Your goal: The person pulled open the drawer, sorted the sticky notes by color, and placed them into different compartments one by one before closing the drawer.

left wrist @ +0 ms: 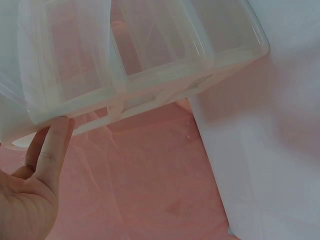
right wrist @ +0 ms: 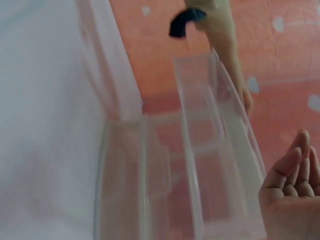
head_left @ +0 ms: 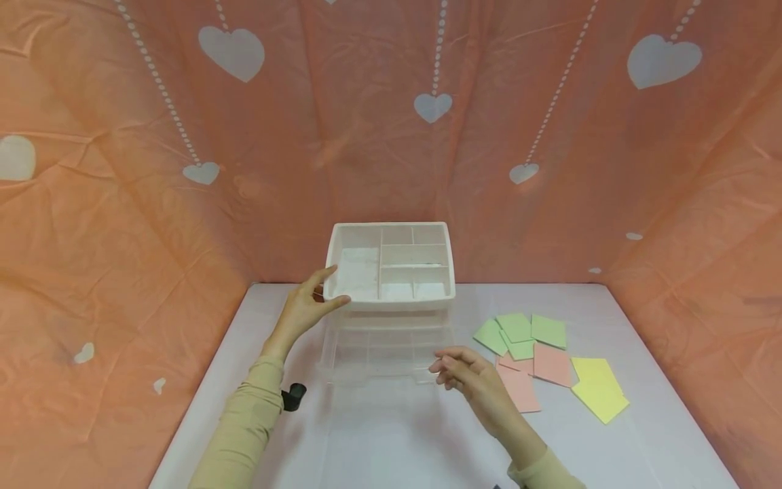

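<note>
A white plastic drawer organizer [head_left: 391, 304] stands at the back middle of the table, its top divided into several compartments. One clear drawer [head_left: 387, 356] juts out from its front; the right wrist view shows this drawer [right wrist: 197, 105] from the side, with other drawer fronts beside it. My left hand [head_left: 303, 305] holds the organizer's left front corner, thumb at the front rim and fingers along the side. In the left wrist view, fingertips of that hand [left wrist: 35, 180] touch the plastic edge. Near the drawer's right front corner hovers my right hand [head_left: 479, 387], fingers loosely bent, holding nothing.
Right of the organizer lie green paper squares [head_left: 516, 334], pink paper squares [head_left: 552, 365] and yellow paper squares [head_left: 599, 388], partly overlapping. An orange cloth [head_left: 379, 156] with white hearts encloses the table [head_left: 391, 448] at the back and sides.
</note>
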Available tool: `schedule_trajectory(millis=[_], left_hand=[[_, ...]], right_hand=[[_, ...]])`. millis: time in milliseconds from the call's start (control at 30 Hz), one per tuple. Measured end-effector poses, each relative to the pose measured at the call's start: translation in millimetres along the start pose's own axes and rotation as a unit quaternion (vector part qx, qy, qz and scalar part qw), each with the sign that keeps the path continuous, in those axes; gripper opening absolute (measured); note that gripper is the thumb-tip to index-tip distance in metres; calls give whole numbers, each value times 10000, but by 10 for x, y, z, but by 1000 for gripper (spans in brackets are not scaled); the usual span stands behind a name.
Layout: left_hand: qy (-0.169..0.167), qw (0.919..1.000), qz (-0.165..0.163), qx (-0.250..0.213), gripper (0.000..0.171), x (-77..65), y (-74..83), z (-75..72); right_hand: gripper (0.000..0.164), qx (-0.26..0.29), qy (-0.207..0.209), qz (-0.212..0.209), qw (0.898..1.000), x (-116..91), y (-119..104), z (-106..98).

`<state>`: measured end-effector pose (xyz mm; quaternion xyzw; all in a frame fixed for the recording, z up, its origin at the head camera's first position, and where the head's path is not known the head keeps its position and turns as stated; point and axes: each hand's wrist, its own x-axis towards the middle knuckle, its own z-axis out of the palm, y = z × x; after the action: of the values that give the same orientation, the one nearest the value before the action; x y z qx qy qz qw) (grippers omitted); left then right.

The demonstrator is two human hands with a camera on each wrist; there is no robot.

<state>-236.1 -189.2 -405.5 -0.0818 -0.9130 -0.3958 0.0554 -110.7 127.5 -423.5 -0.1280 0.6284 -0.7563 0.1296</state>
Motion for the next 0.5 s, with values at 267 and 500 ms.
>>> schedule_trajectory(millis=[267, 500], left_hand=[[-7, 10000, 62, -55, 75, -11, 4, -15], [6, 9999, 107, -109, 76, -30, 13, -23]], right_hand=[[21, 128, 886, -580, 9943, -61, -9, -375], [17, 397, 1884, 34, 9813, -96, 125, -780]])
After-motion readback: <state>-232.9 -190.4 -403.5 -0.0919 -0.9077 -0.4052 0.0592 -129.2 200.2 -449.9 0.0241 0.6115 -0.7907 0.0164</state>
